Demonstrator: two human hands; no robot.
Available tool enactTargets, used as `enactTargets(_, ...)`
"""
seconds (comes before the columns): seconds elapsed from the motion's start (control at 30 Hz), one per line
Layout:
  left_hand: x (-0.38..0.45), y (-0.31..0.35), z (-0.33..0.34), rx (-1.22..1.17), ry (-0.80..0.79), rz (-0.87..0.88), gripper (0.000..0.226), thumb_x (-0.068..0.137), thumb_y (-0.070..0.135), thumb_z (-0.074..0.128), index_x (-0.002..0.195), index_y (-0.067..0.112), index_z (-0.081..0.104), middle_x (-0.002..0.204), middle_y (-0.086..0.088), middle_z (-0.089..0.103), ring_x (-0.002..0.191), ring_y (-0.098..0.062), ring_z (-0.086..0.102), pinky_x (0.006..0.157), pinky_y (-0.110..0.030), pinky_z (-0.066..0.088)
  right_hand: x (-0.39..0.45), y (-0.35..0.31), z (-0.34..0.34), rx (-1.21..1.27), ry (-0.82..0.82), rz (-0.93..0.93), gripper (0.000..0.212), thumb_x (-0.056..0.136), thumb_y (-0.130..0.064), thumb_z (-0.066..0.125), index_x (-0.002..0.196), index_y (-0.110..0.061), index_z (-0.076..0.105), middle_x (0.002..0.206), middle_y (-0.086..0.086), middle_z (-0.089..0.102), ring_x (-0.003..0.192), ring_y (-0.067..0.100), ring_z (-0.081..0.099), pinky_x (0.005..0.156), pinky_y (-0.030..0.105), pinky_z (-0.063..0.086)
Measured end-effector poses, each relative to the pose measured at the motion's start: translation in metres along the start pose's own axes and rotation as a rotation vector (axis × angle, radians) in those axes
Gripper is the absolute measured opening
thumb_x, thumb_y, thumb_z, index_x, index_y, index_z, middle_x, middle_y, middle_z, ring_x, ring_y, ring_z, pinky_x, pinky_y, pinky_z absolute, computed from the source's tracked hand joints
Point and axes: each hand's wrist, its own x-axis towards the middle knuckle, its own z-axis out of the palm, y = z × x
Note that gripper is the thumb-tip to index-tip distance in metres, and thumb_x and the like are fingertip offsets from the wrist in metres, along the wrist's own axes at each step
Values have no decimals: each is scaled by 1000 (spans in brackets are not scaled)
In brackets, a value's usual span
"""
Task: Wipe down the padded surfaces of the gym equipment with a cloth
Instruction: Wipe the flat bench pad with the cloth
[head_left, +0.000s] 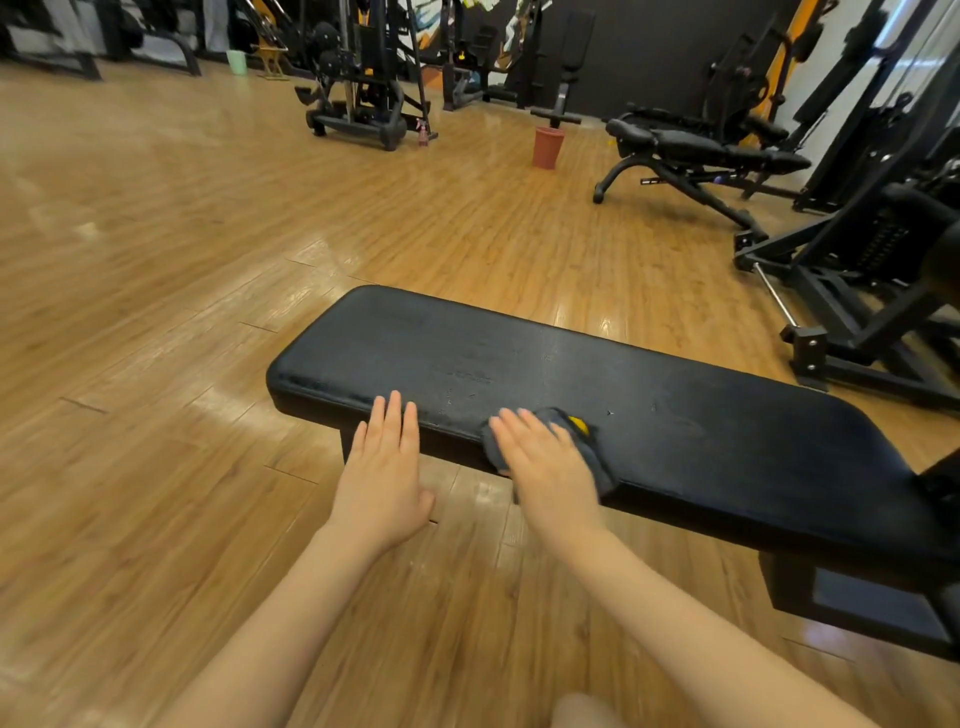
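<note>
The bench (597, 395) pad is black, the cloth (582, 441) dark grey with a yellow patch, the floor (182, 249) honey-brown wood, the bucket (548, 148) terracotta.

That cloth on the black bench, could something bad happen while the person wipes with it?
Maybe. The cloth sits at the near edge of the bench pad, partly hanging over, so it could slip off onto the floor. The right hand lies flat on it rather than gripping, so it may bunch up. The left hand has only its fingertips on the pad's edge, and could slide off if leaned on.
</note>
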Motion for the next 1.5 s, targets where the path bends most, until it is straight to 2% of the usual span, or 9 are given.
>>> enactTargets(0.17, 0, -5, 3, 10, 33, 8, 87, 93, 35, 50, 150, 8, -10, 158, -11, -14, 145, -24, -14, 113, -36, -6, 46, -45, -6, 79, -171, -68, 65, 80, -17, 71, 138, -13, 42, 143, 5, 44, 133, 20, 40, 108, 37, 33)
enactTargets(0.4, 3, 0, -2, 1, 3, -18, 84, 94, 34, 48, 150, 7, -9, 158, -13, -13, 145, -27, -13, 115, -38, -5, -14, 27, -19, -11, -219, -26, 81, 60, -25, 86, 132, -15, 50, 135, 2, 53, 124, 20, 51, 103, 39, 36)
enactTargets(0.53, 2, 28, -8, -16, 219, 212, 65, 90, 30, 49, 146, 3, 29, 153, -16, 27, 142, -30, 23, 113, -41, 13, -13, 42, -43, 304, -322, -29, 75, 84, -31, 65, 146, -21, 24, 147, -16, 14, 138, 1, 12, 116, 26, 10)
enactTargets(0.7, 1, 85, 11, 26, 238, 566, 61, 83, 42, 35, 129, 8, 57, 135, -10, 54, 127, -26, 49, 106, -43, 33, -35, 80, -61, 466, 19, 330, 38, 92, -10, 53, 130, -16, 53, 130, -7, 53, 123, 7, 45, 104, 23, 33)
enactTargets(0.87, 13, 125, 36, 94, 247, 672, 68, 78, 63, 57, 130, 19, 57, 134, -3, 56, 127, -20, 50, 106, -42, 35, -46, 102, -54, 334, -45, 541, 35, 96, -13, 45, 130, -14, 52, 132, 3, 55, 123, 15, 47, 99, 20, 31)
enactTargets(1.0, 31, 109, 38, 80, 274, 643, 66, 64, 46, 81, 122, 20, 64, 124, -1, 63, 115, -19, 59, 98, -37, 45, -31, 97, -51, 308, -41, 562, 35, 96, -15, 45, 131, -14, 51, 132, 2, 54, 125, 15, 46, 101, 23, 33)
enactTargets(1.17, 39, 43, 27, 47, 346, 469, 49, 87, 41, 40, 120, 15, 65, 122, -3, 65, 114, -20, 60, 100, -37, 43, 6, 82, -44, 397, -43, 499, 35, 97, -17, 45, 132, -15, 50, 133, 1, 53, 126, 15, 44, 100, 21, 30)
enactTargets(1.33, 41, -9, 25, 186, 343, 435, 56, 82, 49, 60, 127, 16, 59, 129, -4, 60, 121, -22, 55, 108, -38, 33, 51, 31, -31, 456, -100, 308, 34, 97, -19, 43, 130, -16, 51, 132, -2, 53, 126, 11, 42, 98, 19, 31)
enactTargets(1.5, 40, -12, 26, 253, 355, 533, 65, 89, 55, 30, 133, 14, 53, 136, -6, 54, 128, -25, 48, 111, -43, 19, 69, 7, -11, 433, -121, 342, 37, 97, -21, 41, 132, -12, 48, 134, 2, 51, 126, 15, 43, 103, 27, 33)
